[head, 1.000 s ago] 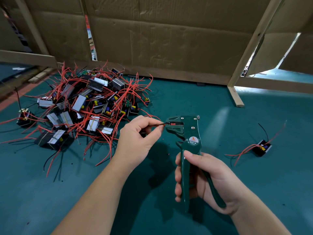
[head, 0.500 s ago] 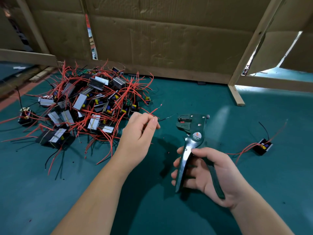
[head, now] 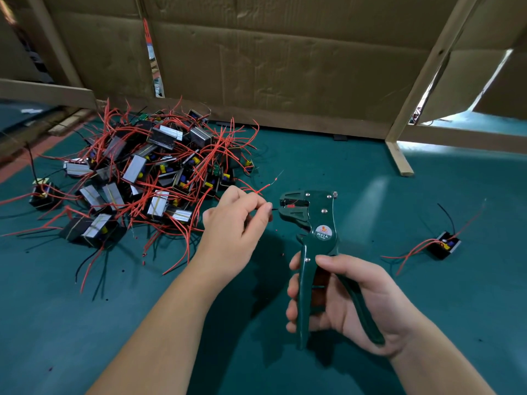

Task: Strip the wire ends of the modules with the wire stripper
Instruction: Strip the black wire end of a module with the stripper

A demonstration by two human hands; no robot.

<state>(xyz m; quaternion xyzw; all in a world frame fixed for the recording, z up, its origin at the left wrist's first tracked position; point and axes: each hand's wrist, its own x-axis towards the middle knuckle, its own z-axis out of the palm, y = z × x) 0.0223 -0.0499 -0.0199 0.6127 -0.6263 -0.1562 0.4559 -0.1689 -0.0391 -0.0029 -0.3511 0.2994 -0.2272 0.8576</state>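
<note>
Left hand [head: 236, 223] pinches a dark wire end [head: 275, 208]; just right of it, right hand [head: 350, 303] grips the wire stripper [head: 316, 220]

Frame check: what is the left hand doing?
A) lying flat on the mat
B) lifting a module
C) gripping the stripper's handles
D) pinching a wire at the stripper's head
D: the left hand pinches a thin dark wire that reaches the head of the wire stripper, while the right hand grips its handles.

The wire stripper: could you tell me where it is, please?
Head view, right of centre: the right hand grips the wire stripper, its head beside the left hand, which pinches a wire.
</note>
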